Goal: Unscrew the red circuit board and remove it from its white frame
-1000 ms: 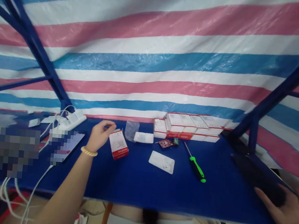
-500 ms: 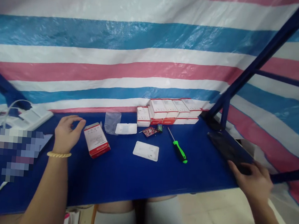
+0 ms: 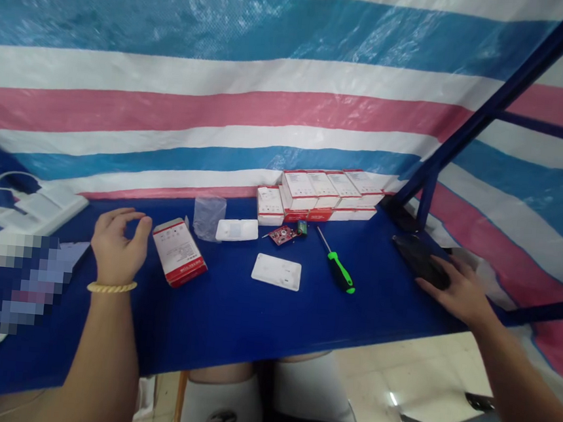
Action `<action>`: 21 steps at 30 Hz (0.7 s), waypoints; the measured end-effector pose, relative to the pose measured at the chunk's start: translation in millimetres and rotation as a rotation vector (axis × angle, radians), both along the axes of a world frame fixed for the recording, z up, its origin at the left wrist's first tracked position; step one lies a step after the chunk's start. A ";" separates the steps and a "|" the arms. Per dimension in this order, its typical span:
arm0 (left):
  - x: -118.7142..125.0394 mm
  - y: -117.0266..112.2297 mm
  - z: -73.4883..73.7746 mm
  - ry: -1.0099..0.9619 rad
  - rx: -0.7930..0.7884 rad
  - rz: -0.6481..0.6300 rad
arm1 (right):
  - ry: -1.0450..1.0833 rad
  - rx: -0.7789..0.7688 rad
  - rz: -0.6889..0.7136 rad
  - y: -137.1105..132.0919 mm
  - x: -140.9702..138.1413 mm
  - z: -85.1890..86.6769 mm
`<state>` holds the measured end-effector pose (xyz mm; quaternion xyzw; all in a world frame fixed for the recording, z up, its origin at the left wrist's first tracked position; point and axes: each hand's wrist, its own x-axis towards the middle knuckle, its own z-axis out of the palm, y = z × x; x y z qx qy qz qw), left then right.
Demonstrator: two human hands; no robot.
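Note:
My left hand (image 3: 118, 243), with a yellow bead bracelet at the wrist, hovers over the blue table (image 3: 232, 318) with fingers loosely spread and nothing in them. It is just left of a red and white box (image 3: 180, 251) lying flat. My right hand (image 3: 453, 288) lies flat with fingers stretched out on a black object (image 3: 418, 259) at the table's right edge. Between the hands lie a white cover plate (image 3: 277, 272), a small red circuit board (image 3: 282, 235) and a green-handled screwdriver (image 3: 337, 265).
A row of red and white boxes (image 3: 322, 195) stands at the back against the striped tarp. A clear plastic bag (image 3: 209, 216) and a white plate (image 3: 237, 230) lie near it. A white power strip (image 3: 45, 207) with cables sits far left. Blue frame posts (image 3: 429, 178) rise at the right.
My left hand let go of the red and white box and drew back to its left. My right hand moved up onto the black object. The view swung to the right.

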<state>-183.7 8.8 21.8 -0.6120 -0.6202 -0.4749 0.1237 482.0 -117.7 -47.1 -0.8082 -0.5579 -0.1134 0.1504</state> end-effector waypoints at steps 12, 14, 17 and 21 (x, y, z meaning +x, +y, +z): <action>-4.9 -5.5 -7.7 -0.002 0.056 -0.005 | -0.071 -0.248 0.140 9.7 8.8 5.3; -4.8 -5.2 -8.1 -0.023 0.061 -0.020 | -0.080 -0.195 0.115 9.7 13.9 1.1; -5.4 -5.4 -8.4 -0.048 0.058 -0.037 | -0.088 -0.183 0.074 9.7 20.2 -4.7; -7.9 -5.4 -8.5 -0.060 0.067 -0.043 | -0.077 -0.042 0.096 2.0 18.6 -8.9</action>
